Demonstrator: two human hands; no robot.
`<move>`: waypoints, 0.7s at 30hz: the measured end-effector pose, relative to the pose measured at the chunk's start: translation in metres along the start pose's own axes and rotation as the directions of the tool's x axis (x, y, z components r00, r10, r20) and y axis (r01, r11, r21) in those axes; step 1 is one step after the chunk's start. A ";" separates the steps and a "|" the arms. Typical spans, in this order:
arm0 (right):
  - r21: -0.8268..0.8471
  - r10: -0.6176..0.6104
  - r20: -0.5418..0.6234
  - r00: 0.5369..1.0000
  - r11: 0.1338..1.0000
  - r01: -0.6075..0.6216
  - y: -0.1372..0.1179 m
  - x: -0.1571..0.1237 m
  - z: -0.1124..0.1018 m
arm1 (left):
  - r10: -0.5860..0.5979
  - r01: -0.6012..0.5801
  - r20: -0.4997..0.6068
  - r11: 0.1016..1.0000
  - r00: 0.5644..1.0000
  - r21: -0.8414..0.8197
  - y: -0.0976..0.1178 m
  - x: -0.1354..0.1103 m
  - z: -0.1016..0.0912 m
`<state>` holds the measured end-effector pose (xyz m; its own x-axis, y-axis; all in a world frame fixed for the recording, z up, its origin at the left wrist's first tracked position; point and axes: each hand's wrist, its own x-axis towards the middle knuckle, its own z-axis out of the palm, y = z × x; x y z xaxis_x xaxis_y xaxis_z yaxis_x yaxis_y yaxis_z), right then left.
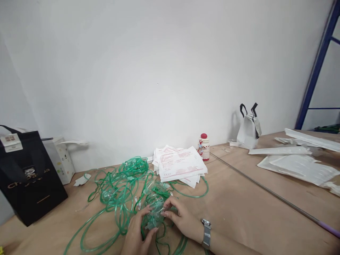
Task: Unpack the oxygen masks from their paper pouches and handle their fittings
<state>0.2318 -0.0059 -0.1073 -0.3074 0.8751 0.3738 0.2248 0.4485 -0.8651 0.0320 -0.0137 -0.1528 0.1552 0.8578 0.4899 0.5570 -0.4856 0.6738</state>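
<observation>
Both of my hands close around a clear green-tinted plastic mask (pixel 154 212) near the table's front edge. My left hand (pixel 138 232) grips it from the left and below, fingers curled. My right hand (pixel 180 217), with a silver watch (pixel 206 232) on the wrist, pinches it from the right. A tangle of green tubing (pixel 119 187) with more clear masks spreads over the wooden table (pixel 239 209) behind and left of my hands. A loop of tubing runs under my hands.
A stack of white printed packets (pixel 177 164) lies behind the tubing. A small red-capped bottle (pixel 203 147) and a white bag (pixel 249 129) stand by the wall. A black bag (pixel 28 177) and white box (pixel 61 157) stand left. Flat white packets (pixel 297 164) lie right. A blue frame (pixel 316 67) rises far right.
</observation>
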 end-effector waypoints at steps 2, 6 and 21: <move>0.017 0.023 -0.008 1.000 1.000 -0.023 0.000 0.000 0.001 | -0.003 0.003 0.005 0.999 1.000 -0.043 0.002 0.000 0.000; 0.021 0.049 -0.024 0.998 0.999 -0.049 0.000 0.000 0.001 | -0.051 0.050 -0.011 0.996 0.999 -0.069 0.006 0.000 0.000; 0.060 0.071 -0.322 0.944 0.997 -0.055 0.023 0.010 -0.011 | 0.431 -0.379 -0.280 0.899 0.858 0.221 0.036 0.002 -0.060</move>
<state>0.2436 0.0152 -0.1195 0.0240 0.9167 0.3989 0.1853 0.3880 -0.9028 0.0034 -0.0399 -0.0947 0.1446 0.4794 0.8656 0.6215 -0.7247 0.2975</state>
